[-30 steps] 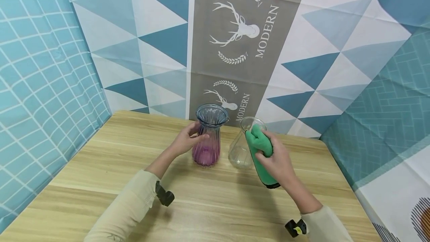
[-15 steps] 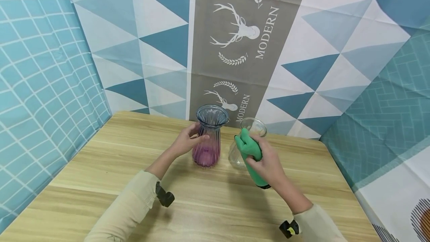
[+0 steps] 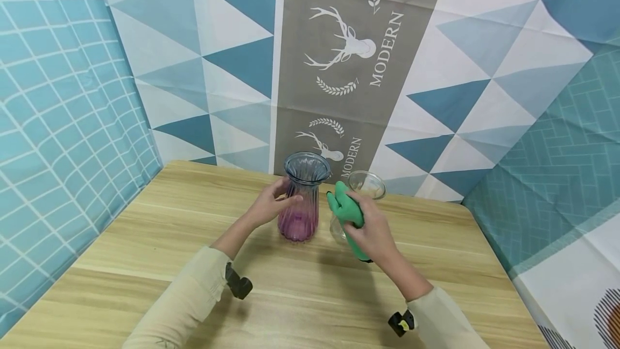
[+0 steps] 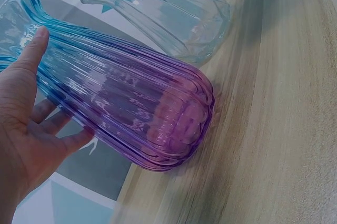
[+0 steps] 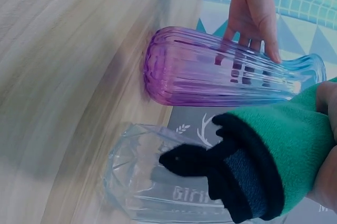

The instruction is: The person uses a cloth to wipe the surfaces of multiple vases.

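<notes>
A ribbed glass vase point(image 3: 298, 222), blue at its flared rim and purple at its base, stands upright on the wooden table. My left hand point(image 3: 268, 203) holds it from the left, thumb across the front and fingers behind, as the left wrist view of the vase point(image 4: 131, 87) shows. My right hand point(image 3: 373, 229) grips a bunched green cloth point(image 3: 349, 210) with a black edge. The cloth hangs in front of a clear glass vase point(image 4: 181, 21) and hides part of it. In the right wrist view, the cloth point(image 5: 287, 140) is near the purple-blue vase's neck; whether they touch I cannot tell.
The wooden table point(image 3: 194, 279) ends at a patterned cloth backdrop point(image 3: 232, 69) just behind both vases. Blue tiled-pattern fabric point(image 3: 58, 123) hangs at the left and teal fabric point(image 3: 557, 176) at the right. The clear vase stands close beside the coloured one.
My right hand has moved left with the green cloth, across the front of the clear vase and closer to the coloured vase. The left hand and its vase stay put.
</notes>
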Motion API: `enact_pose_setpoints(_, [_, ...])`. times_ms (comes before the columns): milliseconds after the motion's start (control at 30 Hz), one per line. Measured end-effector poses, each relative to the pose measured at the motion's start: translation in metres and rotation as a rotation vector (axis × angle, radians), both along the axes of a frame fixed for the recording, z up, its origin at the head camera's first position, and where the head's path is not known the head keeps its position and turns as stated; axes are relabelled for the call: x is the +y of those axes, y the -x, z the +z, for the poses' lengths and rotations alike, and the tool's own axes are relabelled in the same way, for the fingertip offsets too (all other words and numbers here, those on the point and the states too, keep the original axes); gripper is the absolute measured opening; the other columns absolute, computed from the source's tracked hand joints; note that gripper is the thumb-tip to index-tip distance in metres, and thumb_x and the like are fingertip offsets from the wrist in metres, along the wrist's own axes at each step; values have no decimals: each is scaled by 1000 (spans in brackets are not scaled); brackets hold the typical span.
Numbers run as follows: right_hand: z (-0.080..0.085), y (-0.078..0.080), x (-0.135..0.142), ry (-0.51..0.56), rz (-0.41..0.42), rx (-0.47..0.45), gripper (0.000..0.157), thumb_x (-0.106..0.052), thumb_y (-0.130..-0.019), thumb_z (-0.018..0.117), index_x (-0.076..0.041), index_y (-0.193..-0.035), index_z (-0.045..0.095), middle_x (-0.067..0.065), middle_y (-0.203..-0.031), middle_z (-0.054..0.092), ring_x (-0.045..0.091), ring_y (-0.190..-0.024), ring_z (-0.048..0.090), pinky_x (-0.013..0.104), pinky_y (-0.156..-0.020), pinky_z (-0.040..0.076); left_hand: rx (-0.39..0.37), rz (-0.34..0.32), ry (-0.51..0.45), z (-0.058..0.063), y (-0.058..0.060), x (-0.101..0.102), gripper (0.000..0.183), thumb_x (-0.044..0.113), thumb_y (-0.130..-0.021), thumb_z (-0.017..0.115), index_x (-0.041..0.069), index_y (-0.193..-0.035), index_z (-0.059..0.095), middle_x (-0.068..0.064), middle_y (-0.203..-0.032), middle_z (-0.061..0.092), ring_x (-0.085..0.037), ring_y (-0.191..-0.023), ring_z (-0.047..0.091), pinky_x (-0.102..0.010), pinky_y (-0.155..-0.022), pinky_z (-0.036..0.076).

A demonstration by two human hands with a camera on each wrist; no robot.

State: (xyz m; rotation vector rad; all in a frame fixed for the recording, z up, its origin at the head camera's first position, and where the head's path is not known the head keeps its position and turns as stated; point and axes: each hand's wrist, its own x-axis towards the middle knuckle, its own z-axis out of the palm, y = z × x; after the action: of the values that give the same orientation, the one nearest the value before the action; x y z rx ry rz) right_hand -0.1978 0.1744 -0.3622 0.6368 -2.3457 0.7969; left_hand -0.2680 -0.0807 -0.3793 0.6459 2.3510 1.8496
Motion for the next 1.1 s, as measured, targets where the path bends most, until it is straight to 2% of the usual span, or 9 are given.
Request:
enact_pose_setpoints(133, [-1,5,-5,-48,15,55,58,-2,-71,72,-10,-126,53,16,-116,60,31,-102,59,47,-80,52,-1,-3,0,0,1,0,72,18,-89,64,-4,-145,25,-26,-147,32,-42,-134,33,-47,-107,36])
enact_pose_setpoints(267, [-3,11,-10,-54,1,68,61,-1,-69,73,-10,-126,53,16,-116,59,31,-104,58,48,-81,52,0,-6,-8,1,1,-1,70,17,-89,64,-3,-144,26,-26,-146,33,-42,-134,33,-47,-107,37])
enact_pose_setpoints(400, [-8,16,-17,-15,-22,50,60,-2,-71,73,-10,-126,52,16,-116,59,31,-104,58,48,-83,51,8,-11,-6,1,1,-2,69,16,-89,64,-3,-144,27,-27,-146,33,-42,-134,34,-48,-107,37])
enact_pose_setpoints(667, [-18,24,-35,74,-15,23,58,-2,-71,72,-10,-125,52,13,-120,57,28,-106,57,46,-85,51,47,-17,-10,-1,2,-3,64,16,-89,63,1,-143,32,-25,-144,37,-42,-133,36,-49,-105,39])
enact_pose_setpoints(800, [-24,27,-45,138,-35,-63,67,-2,-72,73,-7,-132,45,17,-124,55,31,-109,55,47,-88,50,69,-19,-14,-2,3,-2,62,15,-89,63,1,-142,34,-24,-143,39,-42,-131,38,-48,-104,41])
enact_pose_setpoints(933, [-28,29,-53,197,-61,-179,77,-10,-76,75,-8,-142,35,20,-129,52,34,-116,52,50,-94,47,70,-27,-18,-2,2,0,63,14,-89,63,0,-142,33,-24,-144,39,-42,-132,38,-48,-104,40])
enact_pose_setpoints(1100, [-32,34,-59,238,-58,-183,80,-21,-78,75,-6,-144,32,20,-129,53,35,-117,52,50,-98,44,48,-24,-13,-1,1,-1,66,14,-90,62,-1,-144,28,-25,-146,35,-42,-133,35,-49,-106,38])
